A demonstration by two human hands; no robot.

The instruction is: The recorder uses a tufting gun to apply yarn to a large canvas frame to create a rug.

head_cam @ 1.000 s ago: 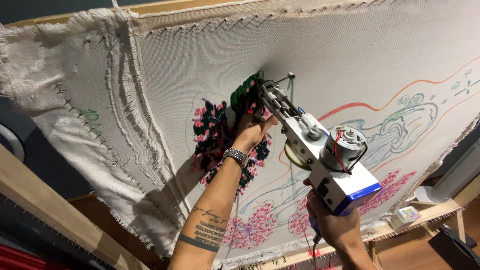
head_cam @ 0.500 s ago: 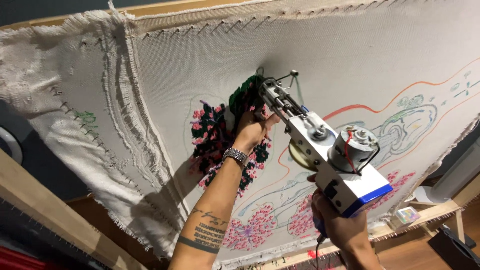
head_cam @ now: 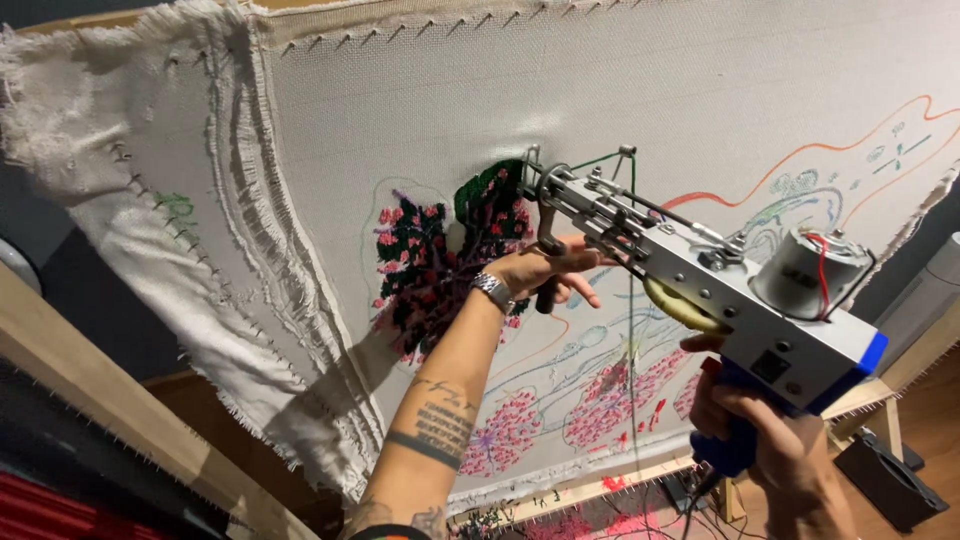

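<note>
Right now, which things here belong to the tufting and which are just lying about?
In use:
tufting gun
left hand on its front handle
right hand on its blue grip
stretched cloth
green yarn

Lying about:
dark box on the floor
yarn scraps under the frame

A wooden frame beam (head_cam: 110, 400) and dark speaker box (head_cam: 885, 480) stand nearby.

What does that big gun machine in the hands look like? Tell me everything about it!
The tufting gun is a long metal tool with a grey and blue body, a blue handle, a round silver motor with a red wire, and thin rods running to its tip. It points up and left, tip pressed on the stretched cloth at a dark green yarn patch. The right hand grips the blue handle; the left hand holds the black front grip. Green yarn feeds through it.
</note>
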